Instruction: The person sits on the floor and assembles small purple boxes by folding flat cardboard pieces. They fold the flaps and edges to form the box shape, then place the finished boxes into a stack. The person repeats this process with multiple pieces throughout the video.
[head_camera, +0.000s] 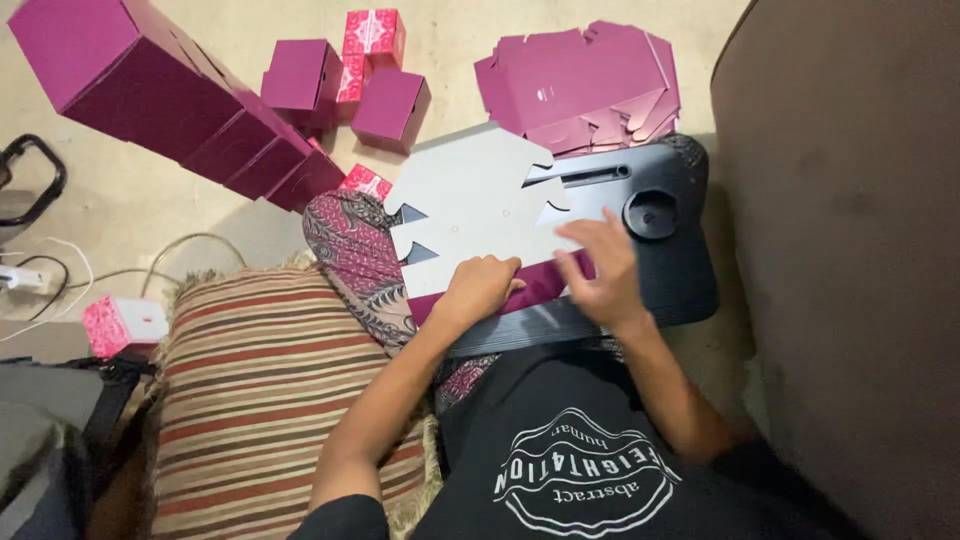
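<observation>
A flat die-cut cardboard box blank (470, 205), grey-white on its upper face and magenta underneath, lies on a black lap tray (680, 270). My left hand (480, 288) presses on the blank's near edge, where a magenta flap is folded up. On the same near edge, further right, my right hand (600, 268) lies with fingers spread flat. Neither hand lifts the blank off the tray.
A stack of flat magenta blanks (585, 85) lies beyond the tray. Folded magenta boxes (185, 105) stand in a row at the upper left, with loose ones (390, 105) nearby. A striped cushion (255, 400) is at my left, a brown seat (850, 250) at my right.
</observation>
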